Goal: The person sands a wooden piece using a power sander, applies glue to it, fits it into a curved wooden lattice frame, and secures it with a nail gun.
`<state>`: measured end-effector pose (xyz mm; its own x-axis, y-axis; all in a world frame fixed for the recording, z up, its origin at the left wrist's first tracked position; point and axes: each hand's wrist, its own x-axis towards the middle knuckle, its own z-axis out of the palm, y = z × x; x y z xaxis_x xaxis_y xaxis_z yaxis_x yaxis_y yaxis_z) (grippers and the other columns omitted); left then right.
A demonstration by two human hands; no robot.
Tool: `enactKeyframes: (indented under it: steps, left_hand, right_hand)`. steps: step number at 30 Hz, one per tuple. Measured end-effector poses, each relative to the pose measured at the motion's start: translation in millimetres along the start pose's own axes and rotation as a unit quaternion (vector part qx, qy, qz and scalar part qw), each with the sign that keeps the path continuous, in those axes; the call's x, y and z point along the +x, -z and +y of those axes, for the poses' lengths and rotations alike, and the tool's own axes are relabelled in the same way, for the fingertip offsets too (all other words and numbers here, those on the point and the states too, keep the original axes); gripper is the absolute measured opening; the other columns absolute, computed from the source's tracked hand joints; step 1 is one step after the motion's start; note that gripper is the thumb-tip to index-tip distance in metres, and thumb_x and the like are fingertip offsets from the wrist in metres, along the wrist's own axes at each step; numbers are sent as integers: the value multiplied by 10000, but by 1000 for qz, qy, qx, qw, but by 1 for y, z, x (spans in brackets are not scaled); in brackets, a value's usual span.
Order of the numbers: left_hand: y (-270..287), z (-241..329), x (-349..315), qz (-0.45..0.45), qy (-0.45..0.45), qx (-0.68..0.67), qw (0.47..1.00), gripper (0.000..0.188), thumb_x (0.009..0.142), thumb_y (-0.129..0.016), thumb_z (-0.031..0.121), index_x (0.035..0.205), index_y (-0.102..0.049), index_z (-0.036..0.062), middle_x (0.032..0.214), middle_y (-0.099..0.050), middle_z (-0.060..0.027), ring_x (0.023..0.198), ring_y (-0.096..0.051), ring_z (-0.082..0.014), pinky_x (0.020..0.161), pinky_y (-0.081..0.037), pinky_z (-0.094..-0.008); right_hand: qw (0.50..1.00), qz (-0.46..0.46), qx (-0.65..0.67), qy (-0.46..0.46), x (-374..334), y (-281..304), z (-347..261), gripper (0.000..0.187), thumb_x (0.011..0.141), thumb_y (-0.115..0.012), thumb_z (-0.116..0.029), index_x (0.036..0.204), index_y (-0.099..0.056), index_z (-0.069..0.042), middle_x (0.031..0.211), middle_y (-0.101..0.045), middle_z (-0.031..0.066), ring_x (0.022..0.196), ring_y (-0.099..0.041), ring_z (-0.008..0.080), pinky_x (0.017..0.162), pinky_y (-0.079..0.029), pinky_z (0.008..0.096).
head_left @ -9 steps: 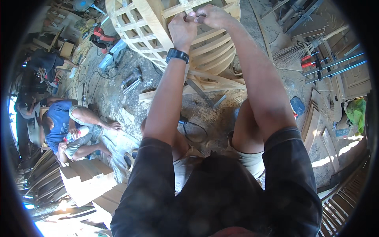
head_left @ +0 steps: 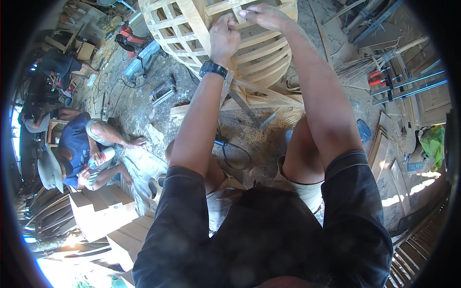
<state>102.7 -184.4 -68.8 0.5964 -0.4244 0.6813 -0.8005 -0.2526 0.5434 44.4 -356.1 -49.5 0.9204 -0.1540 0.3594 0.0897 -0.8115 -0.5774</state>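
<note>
A curved lattice frame of pale wooden slats (head_left: 261, 56) stands at the top of the view, in front of me. Over its left part is my left hand (head_left: 224, 39), with curled fingers beside a wide upright board (head_left: 193, 21); whatever they hold is hidden. My right hand (head_left: 269, 18) reaches across the upper slats. Its thumb and fingers close on a short wooden slat (head_left: 238, 15) that crosses between the longer ones. A dark watch (head_left: 213, 69) is on my left wrist.
Below the frame lie wooden bars (head_left: 180, 111) and a corded tool (head_left: 221, 140). At left a seated person (head_left: 79, 139) holds a bottle, near cardboard boxes (head_left: 103, 213). Red-handled clamps (head_left: 377, 78) lie at right, and a red-and-black power tool (head_left: 128, 41) stands upper left.
My hands, which met at the short slat, have moved apart. The left has drawn back a little toward me; the right stays at the slat. The whole view has shifted slightly.
</note>
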Motion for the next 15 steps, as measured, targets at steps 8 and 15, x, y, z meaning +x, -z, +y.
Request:
enactKeyframes:
  steps: [8,15]
  left_hand:
    - [-16,11,11,-79,47,52,994,285,854,-687,204,914,-588,-56,945,-641,-290,980,-585,-449,877,-462,-513]
    - [-33,23,11,-16,59,74,995,222,801,-670,170,862,-595,-30,873,-647,-256,927,-592,-434,856,-463,-519]
  right_hand:
    - [996,25,59,-65,5,-1,0,585,919,-527,-597,1125,-695,-76,1031,-696,173,994,-642,314,904,-481,408]
    - [996,37,57,-57,7,-2,12,550,910,-548,-548,842,-712,-27,868,-676,222,865,-641,366,821,-485,433]
